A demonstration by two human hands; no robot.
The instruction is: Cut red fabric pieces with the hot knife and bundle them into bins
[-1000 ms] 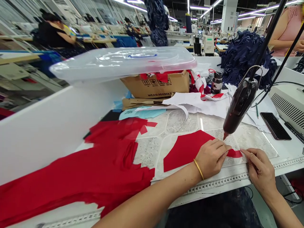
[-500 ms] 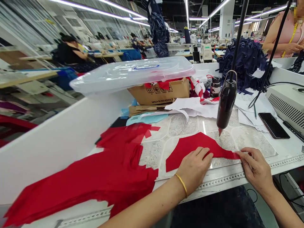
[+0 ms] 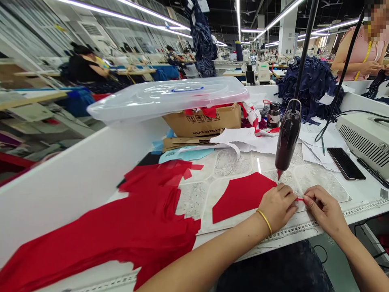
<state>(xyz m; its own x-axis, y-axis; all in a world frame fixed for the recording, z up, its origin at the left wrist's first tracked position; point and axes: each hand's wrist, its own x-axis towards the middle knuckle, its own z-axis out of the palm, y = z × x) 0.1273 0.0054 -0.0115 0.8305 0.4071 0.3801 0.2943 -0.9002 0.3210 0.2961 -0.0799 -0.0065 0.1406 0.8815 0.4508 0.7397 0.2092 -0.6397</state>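
Being pinched between the closed fingers of the left hand (image 3: 278, 207) and right hand (image 3: 325, 211), a thin red strip (image 3: 300, 199) is held beside a red fabric piece (image 3: 240, 198). That piece is laid on a speckled mat (image 3: 319, 182), with a black hanging applicator (image 3: 287, 140) suspended just above.

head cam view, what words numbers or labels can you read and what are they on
"MEAS:30X30X" on the cardboard carton, the rest too blurred to read
Numbers on the tape measure: too small to read
Print on the pale blue paper: too blurred to read
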